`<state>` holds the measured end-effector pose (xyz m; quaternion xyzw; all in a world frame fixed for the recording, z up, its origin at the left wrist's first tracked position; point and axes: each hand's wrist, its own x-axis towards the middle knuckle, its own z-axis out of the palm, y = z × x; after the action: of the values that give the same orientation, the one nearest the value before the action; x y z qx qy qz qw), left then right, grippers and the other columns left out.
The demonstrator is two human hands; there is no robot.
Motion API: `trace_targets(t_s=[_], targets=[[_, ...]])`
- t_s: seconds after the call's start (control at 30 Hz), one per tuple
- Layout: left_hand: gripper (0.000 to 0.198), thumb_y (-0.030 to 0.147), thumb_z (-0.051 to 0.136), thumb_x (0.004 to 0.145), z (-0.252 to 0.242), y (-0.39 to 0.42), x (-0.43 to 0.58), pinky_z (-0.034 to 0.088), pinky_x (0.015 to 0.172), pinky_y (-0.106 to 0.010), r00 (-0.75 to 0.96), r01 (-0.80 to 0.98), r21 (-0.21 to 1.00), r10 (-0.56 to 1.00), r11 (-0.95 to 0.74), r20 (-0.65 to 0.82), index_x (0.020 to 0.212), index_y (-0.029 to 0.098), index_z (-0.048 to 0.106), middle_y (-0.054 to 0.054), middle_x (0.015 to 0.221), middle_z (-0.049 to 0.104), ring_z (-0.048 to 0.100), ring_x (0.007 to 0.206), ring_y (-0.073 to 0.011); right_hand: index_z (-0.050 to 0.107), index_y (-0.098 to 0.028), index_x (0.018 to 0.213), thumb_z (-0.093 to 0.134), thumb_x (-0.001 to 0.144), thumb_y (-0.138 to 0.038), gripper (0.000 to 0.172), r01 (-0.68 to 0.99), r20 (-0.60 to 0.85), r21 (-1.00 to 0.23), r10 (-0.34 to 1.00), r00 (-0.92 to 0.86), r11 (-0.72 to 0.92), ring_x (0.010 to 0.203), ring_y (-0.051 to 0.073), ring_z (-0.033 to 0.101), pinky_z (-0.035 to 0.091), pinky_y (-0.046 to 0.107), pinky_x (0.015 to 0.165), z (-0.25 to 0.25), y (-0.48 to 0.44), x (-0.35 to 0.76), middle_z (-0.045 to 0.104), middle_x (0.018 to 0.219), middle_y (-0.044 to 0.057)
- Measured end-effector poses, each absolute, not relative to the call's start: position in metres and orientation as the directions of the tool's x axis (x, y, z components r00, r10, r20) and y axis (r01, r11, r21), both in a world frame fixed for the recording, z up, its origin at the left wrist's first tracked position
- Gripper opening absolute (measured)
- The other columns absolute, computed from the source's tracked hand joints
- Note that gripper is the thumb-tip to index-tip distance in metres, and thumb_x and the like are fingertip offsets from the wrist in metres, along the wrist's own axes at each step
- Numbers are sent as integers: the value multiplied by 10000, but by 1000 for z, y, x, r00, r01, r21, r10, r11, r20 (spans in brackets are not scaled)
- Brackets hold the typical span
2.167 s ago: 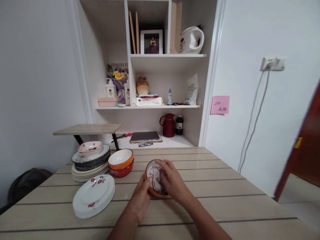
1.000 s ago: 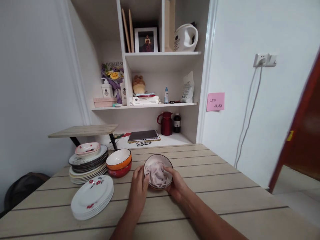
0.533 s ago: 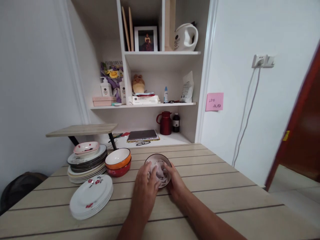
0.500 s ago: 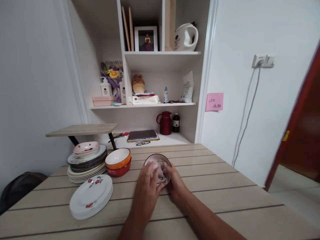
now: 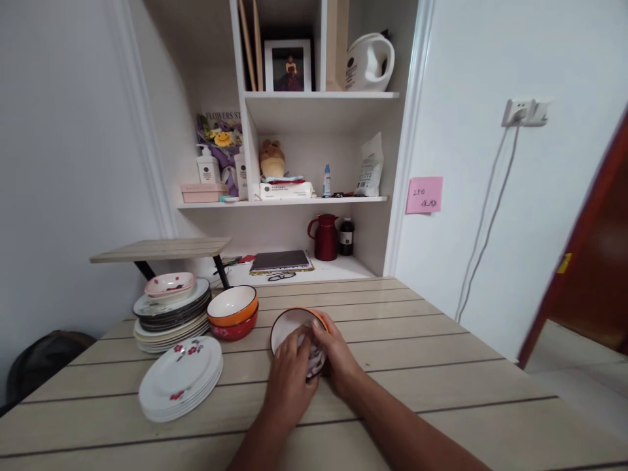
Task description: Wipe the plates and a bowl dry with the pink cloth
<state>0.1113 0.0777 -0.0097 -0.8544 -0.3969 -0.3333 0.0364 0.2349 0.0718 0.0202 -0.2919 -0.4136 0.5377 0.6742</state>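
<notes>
A bowl [image 5: 289, 322] with a white inside, a dark rim and a bit of orange outside is tilted toward me above the table. My right hand [image 5: 336, 353] grips its right side, thumb over the rim. Inside the bowl, my left hand [image 5: 293, 366] presses a crumpled greyish cloth [image 5: 316, 358], its fingers bent around it. The left fingers and the bowl's wall partly hide the cloth.
To the left stand an orange bowl [image 5: 233, 307] nested on a red bowl [image 5: 235, 328], a stack of white flowered plates [image 5: 181, 376], and a taller stack of plates [image 5: 171, 314] topped by small dishes [image 5: 169, 286]. Behind are a small raised stand [image 5: 161, 248], glasses [image 5: 282, 277] and a red jug [image 5: 325, 237].
The bowl has tipped more toward the right and its orange outside now shows. My left hand has pushed the cloth toward the bowl's lower right side. The view has shifted slightly.
</notes>
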Motion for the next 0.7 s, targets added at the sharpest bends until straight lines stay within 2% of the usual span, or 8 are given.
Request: trace_targets(t_s=[0.07, 0.13, 0.37, 0.5, 0.6, 0.7], targets=[[708, 69, 566, 706, -6, 75, 111, 471, 1003, -476, 488, 673, 239, 663, -700, 568, 1379, 242, 433, -104, 1332, 563, 544, 1199, -270, 610, -257, 1089, 746, 728, -514, 463, -508, 223, -829, 971, 84, 234, 943, 231, 619, 456, 351, 867, 19, 72, 235, 690, 1020, 36], [662, 73, 565, 721, -2, 72, 111, 473, 990, -467, 516, 645, 252, 654, -722, 552, 1349, 255, 464, -91, 1308, 573, 550, 1173, -261, 610, -257, 1079, 752, 723, -510, 459, -514, 226, -824, 970, 88, 238, 945, 228, 615, 454, 343, 862, 19, 73, 236, 684, 1020, 35], [721, 64, 558, 749, 1, 66, 107, 424, 1033, -503, 582, 598, 205, 596, -775, 554, 1423, 237, 368, -117, 1398, 499, 486, 1248, -267, 622, -249, 1052, 750, 725, -499, 431, -518, 200, -828, 976, 84, 214, 839, 193, 605, 454, 306, 780, 22, 73, 238, 676, 934, 17], [573, 80, 560, 784, 11, 64, 107, 417, 1034, -509, 632, 593, 167, 584, -788, 510, 1318, 280, 502, -70, 1405, 523, 478, 1267, -262, 612, -262, 1056, 742, 715, -536, 456, -524, 161, -835, 985, 64, 170, 811, 206, 619, 468, 319, 739, 21, 76, 241, 681, 901, 17], [439, 115, 580, 805, 15, 66, 110, 324, 1089, -587, 643, 612, 91, 562, -786, 520, 1195, 315, 596, -18, 1372, 574, 466, 1287, -274, 598, -272, 1058, 708, 746, -551, 433, -513, 150, -844, 987, 54, 156, 819, 215, 627, 472, 335, 746, 25, 77, 247, 683, 902, 19], [262, 221, 649, 801, 12, 71, 116, 204, 1113, -663, 613, 643, 13, 525, -766, 591, 1048, 306, 665, -27, 1283, 640, 485, 1268, -294, 607, -261, 1069, 700, 761, -539, 425, -407, 201, -893, 979, 23, 193, 899, 229, 620, 465, 350, 798, 35, 73, 256, 683, 982, 39]])
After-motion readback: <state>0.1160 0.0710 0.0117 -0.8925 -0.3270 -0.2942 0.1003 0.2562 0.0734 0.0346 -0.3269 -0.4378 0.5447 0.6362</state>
